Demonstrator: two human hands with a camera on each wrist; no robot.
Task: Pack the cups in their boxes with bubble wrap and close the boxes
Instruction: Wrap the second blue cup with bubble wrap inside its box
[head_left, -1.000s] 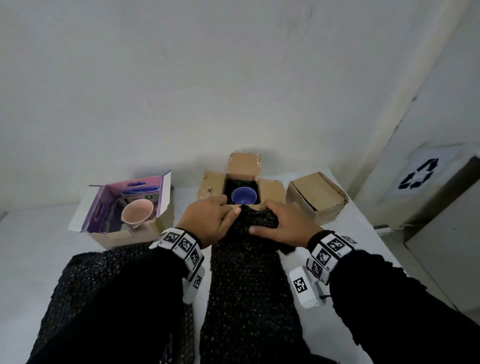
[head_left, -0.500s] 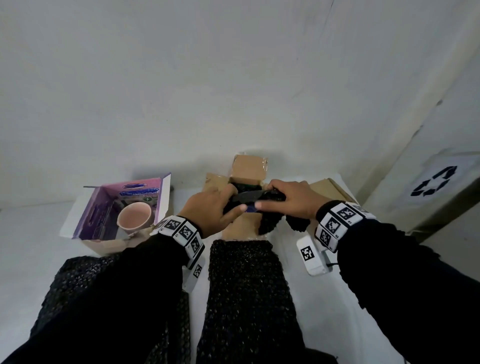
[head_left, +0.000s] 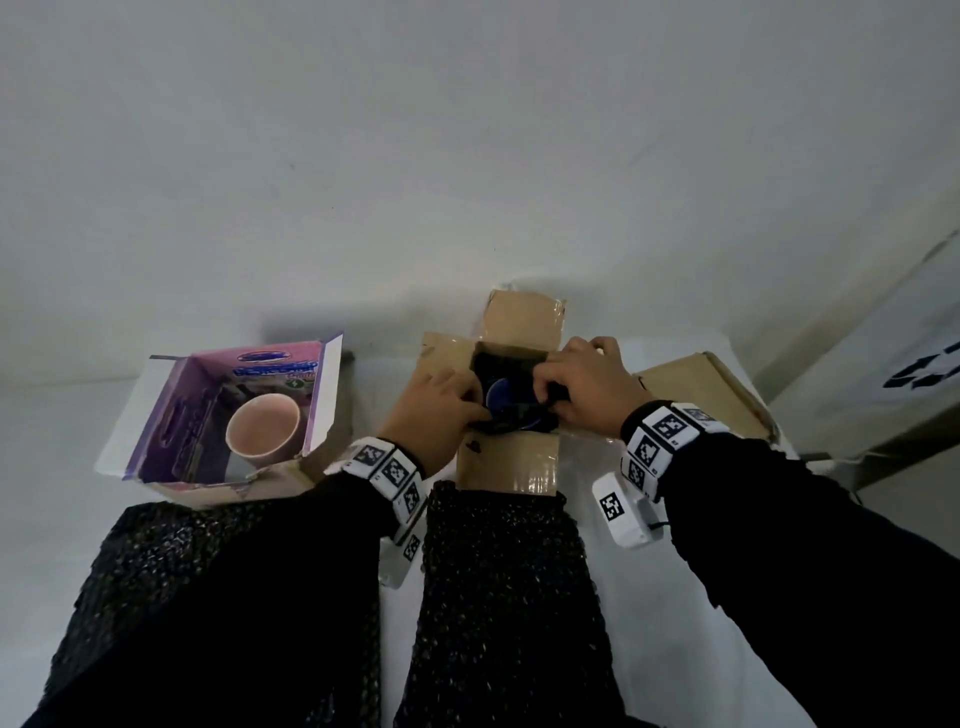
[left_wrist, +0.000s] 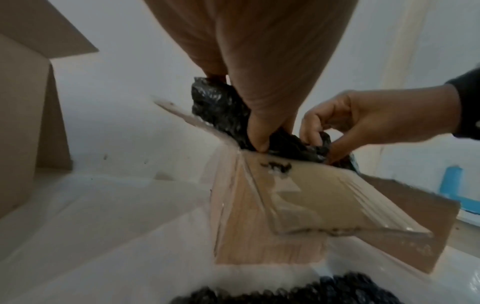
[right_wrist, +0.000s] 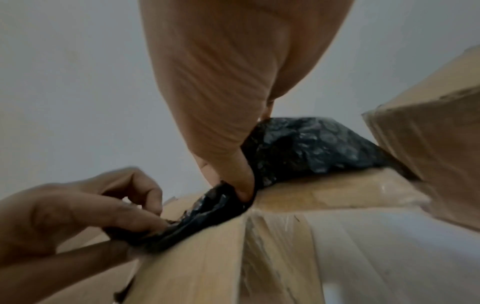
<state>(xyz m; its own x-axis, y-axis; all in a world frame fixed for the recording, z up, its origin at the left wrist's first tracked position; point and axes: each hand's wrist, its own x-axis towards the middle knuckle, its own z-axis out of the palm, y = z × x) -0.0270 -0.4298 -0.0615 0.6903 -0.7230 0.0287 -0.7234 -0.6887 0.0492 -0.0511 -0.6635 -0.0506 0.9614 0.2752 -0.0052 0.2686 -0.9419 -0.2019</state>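
Here, both grips, left hand (head_left: 434, 410) and right hand (head_left: 584, 387), pinching black bubble wrap (right_wrist: 298, 148) into the brown box (head_left: 506, 460); purple box (head_left: 176, 415) lettering unreadable.

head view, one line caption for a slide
Both hands, left and right, tuck black wrap around a blue cup in the open box.

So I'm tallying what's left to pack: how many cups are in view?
2. A pink cup stands in the purple box on the left; a blue cup sits in the open middle box. The shut box may hide another.
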